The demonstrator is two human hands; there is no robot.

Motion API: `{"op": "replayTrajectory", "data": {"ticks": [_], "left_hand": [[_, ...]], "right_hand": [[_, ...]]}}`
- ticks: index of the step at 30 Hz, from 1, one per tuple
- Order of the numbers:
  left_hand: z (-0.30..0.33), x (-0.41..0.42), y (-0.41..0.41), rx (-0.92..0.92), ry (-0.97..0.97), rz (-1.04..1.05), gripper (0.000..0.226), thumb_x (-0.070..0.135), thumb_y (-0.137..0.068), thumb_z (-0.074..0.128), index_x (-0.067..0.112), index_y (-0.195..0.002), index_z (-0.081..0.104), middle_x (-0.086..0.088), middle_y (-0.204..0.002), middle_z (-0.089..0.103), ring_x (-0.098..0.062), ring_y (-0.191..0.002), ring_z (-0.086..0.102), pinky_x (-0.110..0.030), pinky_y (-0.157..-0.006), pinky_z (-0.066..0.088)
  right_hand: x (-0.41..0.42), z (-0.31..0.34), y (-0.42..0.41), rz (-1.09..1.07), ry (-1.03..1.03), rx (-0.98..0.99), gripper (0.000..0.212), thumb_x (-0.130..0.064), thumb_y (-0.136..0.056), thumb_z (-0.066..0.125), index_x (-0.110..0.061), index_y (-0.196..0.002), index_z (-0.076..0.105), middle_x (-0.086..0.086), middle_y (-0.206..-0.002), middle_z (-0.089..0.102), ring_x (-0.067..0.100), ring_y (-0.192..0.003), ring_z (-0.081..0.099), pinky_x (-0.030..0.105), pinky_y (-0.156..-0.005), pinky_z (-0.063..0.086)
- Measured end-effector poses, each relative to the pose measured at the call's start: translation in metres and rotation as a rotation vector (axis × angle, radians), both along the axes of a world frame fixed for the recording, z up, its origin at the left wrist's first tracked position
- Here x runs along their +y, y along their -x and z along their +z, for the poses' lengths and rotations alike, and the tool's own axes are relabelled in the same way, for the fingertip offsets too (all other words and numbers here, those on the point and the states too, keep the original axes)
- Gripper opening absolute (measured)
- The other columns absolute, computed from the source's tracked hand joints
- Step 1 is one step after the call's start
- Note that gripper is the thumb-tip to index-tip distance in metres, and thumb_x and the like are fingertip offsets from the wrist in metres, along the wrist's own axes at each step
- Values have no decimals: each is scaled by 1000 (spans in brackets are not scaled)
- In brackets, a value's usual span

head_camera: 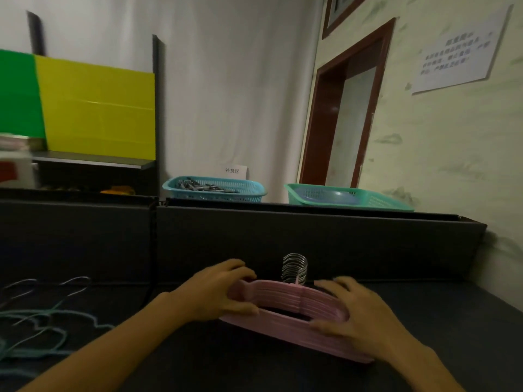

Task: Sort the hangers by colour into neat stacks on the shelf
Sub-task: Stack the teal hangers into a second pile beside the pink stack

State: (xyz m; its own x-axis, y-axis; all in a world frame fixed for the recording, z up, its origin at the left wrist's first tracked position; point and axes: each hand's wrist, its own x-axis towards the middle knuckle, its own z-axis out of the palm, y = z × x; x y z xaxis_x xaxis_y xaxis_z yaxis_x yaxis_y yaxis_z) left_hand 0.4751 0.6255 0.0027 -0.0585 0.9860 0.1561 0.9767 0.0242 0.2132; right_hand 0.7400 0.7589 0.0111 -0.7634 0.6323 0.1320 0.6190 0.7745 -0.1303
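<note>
Pink hangers (294, 304) lie in one stack on the dark counter (452, 321), their metal hooks (295, 268) bunched upright against the dark back panel (311, 241). The left hand (215, 295) grips the stack's left end, fingers curled over it; the right hand (356, 318) clasps the right end, thumb along the near edge. Teal hangers (42, 326) lie loose at far left. Behind the panel sit a blue basket (215, 190) and a green basket (348, 198).
</note>
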Motion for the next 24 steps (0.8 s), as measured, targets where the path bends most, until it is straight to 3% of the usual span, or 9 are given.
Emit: {"op": "replayTrajectory", "data": {"ticks": [4, 9, 14, 18, 24], "left_hand": [[-16, -39, 20, 75, -133, 89, 72, 79, -77, 31, 40, -137, 37, 10, -147, 34, -8, -133, 34, -29, -107, 29], [-35, -116, 63, 39, -153, 257, 82, 82, -69, 18, 43, -139, 34, 13, -148, 32, -7, -133, 34, -28, -110, 29], [-50, -222, 127, 55, -152, 375, 83, 85, -71, 13, 43, -137, 38, 17, -141, 41, -4, -125, 42, -20, -101, 33], [-48, -322, 179, 44, -110, 490, 105, 95, -54, -6, 46, -138, 33, 21, -141, 37, -1, -126, 39, -21, -104, 32], [-49, -460, 253, -34, -81, 613, 101, 97, -51, -2, 52, -134, 33, 25, -137, 39, 3, -117, 44, -21, -101, 37]], "right_hand": [[-27, 2, 36, 66, -97, 112, 99, -94, -59, 11, -46, -145, 19, -12, -147, 29, 6, -131, 32, 28, -107, 31], [-85, 10, 116, 217, -136, 120, 72, -70, -85, 41, -41, -148, 18, -8, -150, 30, 9, -133, 32, 28, -108, 29], [-165, 7, 205, 376, -134, 90, 71, -68, -87, 36, -38, -149, 19, -6, -149, 33, 12, -132, 35, 28, -108, 31], [-241, 1, 277, 488, -98, 57, 67, -64, -91, 40, -36, -149, 20, -4, -147, 34, 15, -130, 36, 29, -107, 31], [-346, -9, 367, 572, -54, 13, 66, -62, -92, 41, -34, -149, 22, -3, -144, 39, 19, -126, 41, 33, -104, 35]]}}
